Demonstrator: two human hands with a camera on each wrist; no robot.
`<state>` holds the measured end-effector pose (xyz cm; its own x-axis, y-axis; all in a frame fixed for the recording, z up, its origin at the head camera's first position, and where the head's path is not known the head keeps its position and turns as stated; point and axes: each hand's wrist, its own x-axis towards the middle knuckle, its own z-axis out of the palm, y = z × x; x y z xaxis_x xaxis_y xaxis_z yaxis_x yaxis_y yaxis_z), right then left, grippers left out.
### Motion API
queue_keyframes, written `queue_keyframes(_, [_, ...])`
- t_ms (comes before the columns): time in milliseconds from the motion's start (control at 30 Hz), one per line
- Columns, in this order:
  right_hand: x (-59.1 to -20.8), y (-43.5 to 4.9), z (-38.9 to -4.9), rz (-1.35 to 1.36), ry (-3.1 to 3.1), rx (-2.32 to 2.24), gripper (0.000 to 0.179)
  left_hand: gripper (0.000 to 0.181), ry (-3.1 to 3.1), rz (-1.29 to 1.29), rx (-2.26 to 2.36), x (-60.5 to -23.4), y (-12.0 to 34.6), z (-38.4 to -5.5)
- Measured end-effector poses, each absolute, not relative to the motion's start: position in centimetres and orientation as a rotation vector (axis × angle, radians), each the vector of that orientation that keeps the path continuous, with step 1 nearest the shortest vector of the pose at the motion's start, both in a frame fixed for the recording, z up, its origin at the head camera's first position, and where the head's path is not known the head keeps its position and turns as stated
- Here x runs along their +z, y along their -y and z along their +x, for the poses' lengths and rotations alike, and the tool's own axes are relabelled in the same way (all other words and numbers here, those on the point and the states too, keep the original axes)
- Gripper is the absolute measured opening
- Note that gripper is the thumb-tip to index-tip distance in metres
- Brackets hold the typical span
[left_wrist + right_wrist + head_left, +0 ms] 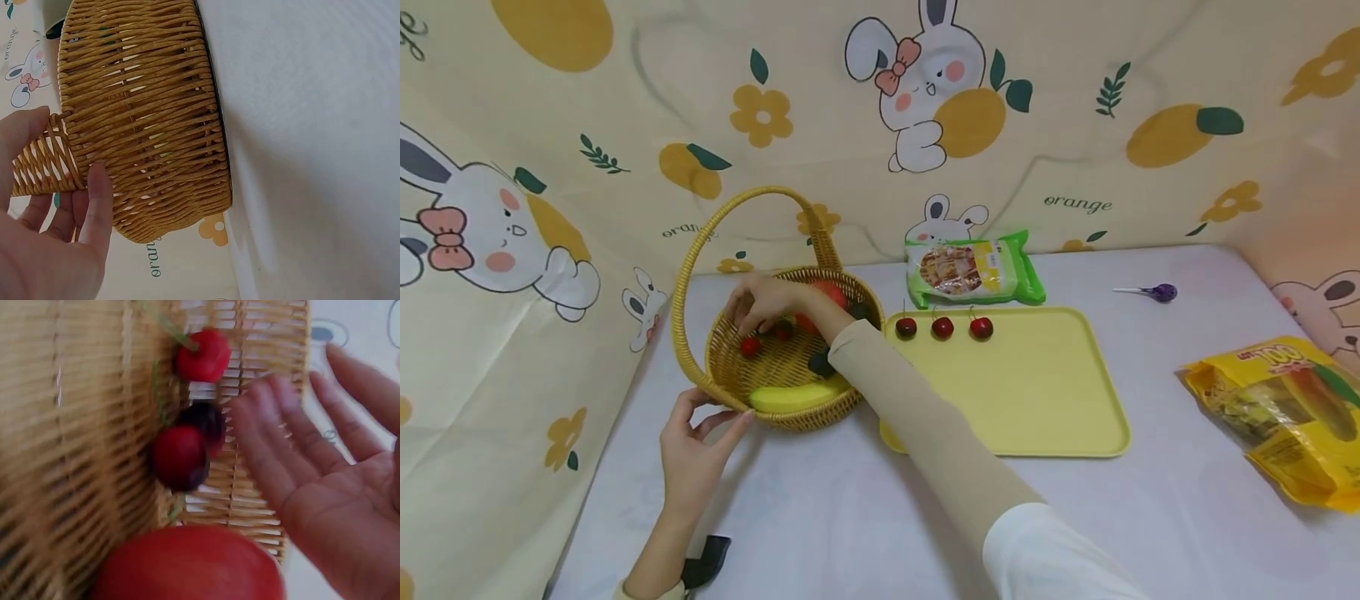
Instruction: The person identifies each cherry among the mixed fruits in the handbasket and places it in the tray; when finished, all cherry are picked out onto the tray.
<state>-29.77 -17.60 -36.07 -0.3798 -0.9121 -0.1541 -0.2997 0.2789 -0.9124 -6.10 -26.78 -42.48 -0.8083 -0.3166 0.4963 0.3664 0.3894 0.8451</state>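
A wicker basket (808, 417) with an arched handle stands at the left of the table. My left hand (688, 454) holds it where the handle meets the rim, thumb and fingers on either side of the weave in the left wrist view. Over the basket's far left inside reaches my right hand (767, 302); in the right wrist view its fingers are extended beside the cherries and hold nothing. A bright red cherry (206, 356) and two darker cherries (180, 457) lie along the basket wall. Beneath them is a large red fruit (194, 569). A banana (797, 396) lies along the near side.
Right of the basket, a yellow tray (1022, 392) bears three cherries (942, 327) in a row. Behind it lies a green snack bag (973, 271). Further right are a purple lollipop (1163, 292) and a yellow mango bag (1285, 417). My right forearm crosses the tray's left edge.
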Motion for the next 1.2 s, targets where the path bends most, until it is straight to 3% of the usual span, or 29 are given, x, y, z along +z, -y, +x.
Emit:
queue_keyframes(600, [-37.6,17.9,-29.5,-0.985,-1.604,-0.781,0.047,0.050,2.074,-0.079,-1.436,-42.3,26.7,-6.0])
queue_keyframes(1200, [-38.3,18.9,-28.6,-0.913,-1.424,-0.794,0.037,0.052,2.078,-0.034,-1.418,-42.3,26.9,-5.9])
